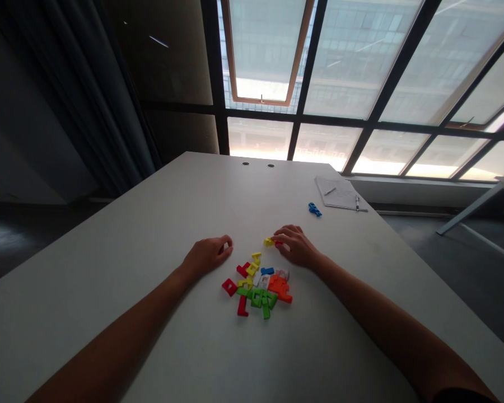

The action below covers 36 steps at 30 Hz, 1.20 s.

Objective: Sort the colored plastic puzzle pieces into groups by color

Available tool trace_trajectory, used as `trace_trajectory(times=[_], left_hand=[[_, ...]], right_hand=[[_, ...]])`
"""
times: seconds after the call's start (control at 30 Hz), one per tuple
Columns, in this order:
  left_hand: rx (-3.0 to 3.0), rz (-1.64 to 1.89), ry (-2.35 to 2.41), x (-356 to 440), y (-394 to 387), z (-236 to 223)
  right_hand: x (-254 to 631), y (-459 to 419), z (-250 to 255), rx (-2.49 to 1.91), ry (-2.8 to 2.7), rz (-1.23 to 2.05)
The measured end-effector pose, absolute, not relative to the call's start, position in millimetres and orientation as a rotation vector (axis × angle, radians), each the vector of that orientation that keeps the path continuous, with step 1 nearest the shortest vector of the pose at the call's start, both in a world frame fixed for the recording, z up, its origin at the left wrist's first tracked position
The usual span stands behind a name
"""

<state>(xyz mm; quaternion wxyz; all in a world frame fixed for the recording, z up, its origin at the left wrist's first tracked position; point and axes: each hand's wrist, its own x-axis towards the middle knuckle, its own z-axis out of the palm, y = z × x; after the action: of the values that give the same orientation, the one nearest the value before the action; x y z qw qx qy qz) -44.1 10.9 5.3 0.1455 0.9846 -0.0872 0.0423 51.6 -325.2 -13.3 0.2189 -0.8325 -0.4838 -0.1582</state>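
A heap of small coloured puzzle pieces (260, 285) in red, yellow, green, orange, blue and white lies on the white table (151, 224) in front of me. My right hand (296, 246) rests beyond the heap, its fingertips pinched on a small yellow piece (269, 242) with a bit of red beside it. My left hand (208, 254) lies on the table left of the heap, fingers curled in loosely, and nothing shows in it.
A single blue piece (315, 209) lies apart, farther back on the right. Behind it a sheet of paper (338, 193) with a pen (357, 202) rests near the table's far right edge. Two cable holes (257, 164) sit at the back. Large windows rise beyond.
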Motion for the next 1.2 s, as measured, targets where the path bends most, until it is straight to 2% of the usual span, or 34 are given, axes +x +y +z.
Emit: trace_trajectory(times=[0.37,0.67,0.97,1.2], left_hand=[[2.835,0.143,-0.254,-44,12,3],[2.851,0.128,-0.239,-46,8,8],[2.841,0.121,-0.247,-45,8,8],[2.838,0.135,-0.267,-45,11,5]], right_hand=[[61,-319,1,-2.648,-1.342,-0.376],[138,-340,4,-3.057,-0.472,-0.363],[163,-339,-22,-2.959,-0.377,-0.491],[116,-344,-25,-2.523,-0.914,-0.528]])
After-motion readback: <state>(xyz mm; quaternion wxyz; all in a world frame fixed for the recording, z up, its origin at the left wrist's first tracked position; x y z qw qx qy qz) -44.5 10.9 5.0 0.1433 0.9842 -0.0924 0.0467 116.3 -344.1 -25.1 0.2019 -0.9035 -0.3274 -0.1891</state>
